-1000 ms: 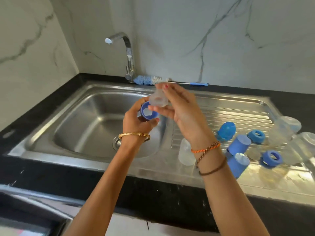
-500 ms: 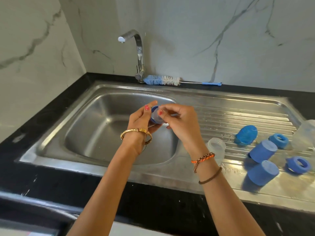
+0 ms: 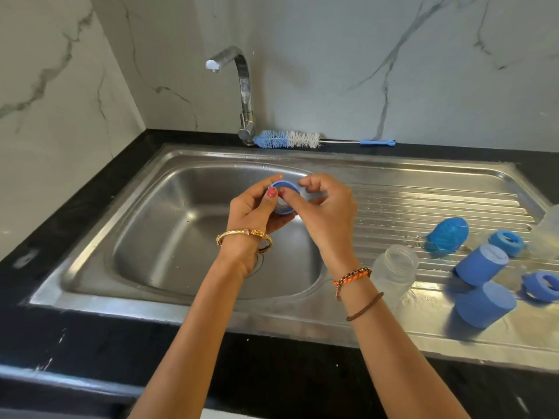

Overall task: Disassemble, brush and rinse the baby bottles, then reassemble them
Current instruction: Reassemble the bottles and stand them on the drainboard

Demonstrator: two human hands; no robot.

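Over the sink basin my left hand grips a blue screw ring from the left and below. My right hand pinches the ring's near rim with thumb and fingers; a clear teat seems to sit inside it, mostly hidden by my fingers. On the draining board lie a clear bottle body, two blue caps, two more blue rings and a blue dome lid. Another clear bottle is cut off at the right edge.
The steel sink is set in a black counter. The tap stands at the back with no water running. A blue and white bottle brush lies along the back edge by the marble wall.
Both hands have come down toward the basin. The clear teat that my right hand held above the ring now sits in the ring, held by both hands. The view has shifted left.
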